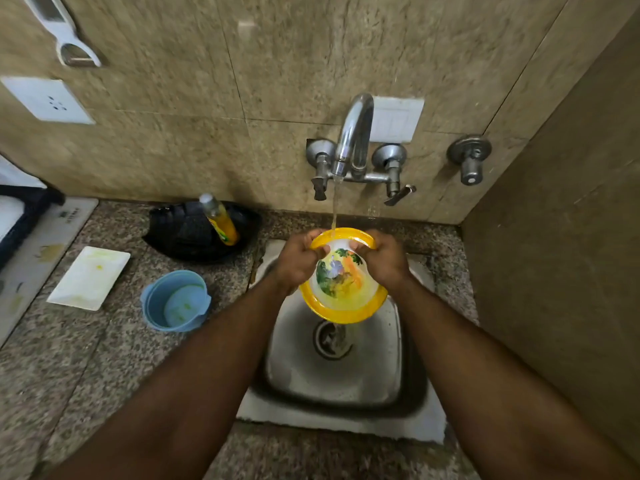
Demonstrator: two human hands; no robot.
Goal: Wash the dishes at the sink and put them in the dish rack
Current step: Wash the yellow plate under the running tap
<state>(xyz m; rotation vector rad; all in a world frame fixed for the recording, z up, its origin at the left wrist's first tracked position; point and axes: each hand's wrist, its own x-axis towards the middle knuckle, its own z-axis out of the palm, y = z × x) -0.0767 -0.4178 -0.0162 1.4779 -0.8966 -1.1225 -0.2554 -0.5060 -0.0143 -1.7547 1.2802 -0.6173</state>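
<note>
Yellow-rimmed plate (343, 289) tilted over the sink (381, 375), top edge under the tap (353, 140) stream. Left hand (299, 259) and right hand (386, 259) both grip its upper rim, thumbs on the face. The rack isn't clearly identifiable; the black tray (194, 233) on the left counter sits nearer the left hand.

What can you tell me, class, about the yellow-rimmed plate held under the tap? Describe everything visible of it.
The yellow-rimmed plate is round, with a broad yellow border and a white centre carrying a colourful printed picture in green, orange and purple. It looks like glossy plastic or melamine, though the material cannot be confirmed. It is wet and tilted, face toward the camera, above the steel sink. The left hand and right hand each grip its upper rim. Water from the tap strikes its top edge.
</note>
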